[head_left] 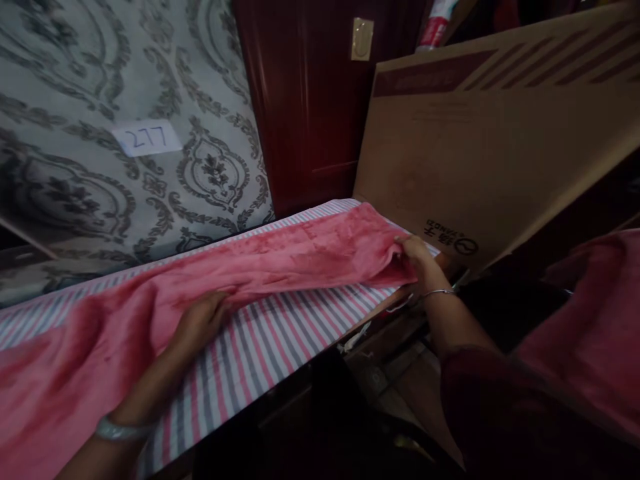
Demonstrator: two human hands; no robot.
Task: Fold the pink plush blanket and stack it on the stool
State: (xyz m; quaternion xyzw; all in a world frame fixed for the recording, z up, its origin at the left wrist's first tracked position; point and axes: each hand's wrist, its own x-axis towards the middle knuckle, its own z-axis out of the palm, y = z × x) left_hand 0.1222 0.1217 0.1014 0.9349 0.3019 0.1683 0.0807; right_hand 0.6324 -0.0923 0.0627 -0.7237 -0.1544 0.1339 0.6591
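Observation:
A long strip of pink plush cloth (pixel 280 260) lies along a narrow surface covered with a striped sheet (pixel 280 340). Its left part is bunched into soft folds, while the right part is flatter. My left hand (pixel 203 320), wearing a bracelet, is closed on the cloth's near edge around the middle; its fingertips are partly hidden. At the right end, my right hand (pixel 416 253) grips the cloth near its corner, where the fabric is lifted into a small fold. A thin bangle circles that wrist.
Patterned wallpaper with a paper label (pixel 147 138) reading 277 stands behind on the left. A dark red panel (pixel 310 100) and a large cardboard box (pixel 480 133) border the far side. More pink plush cloth (pixel 590 327) hangs at the right.

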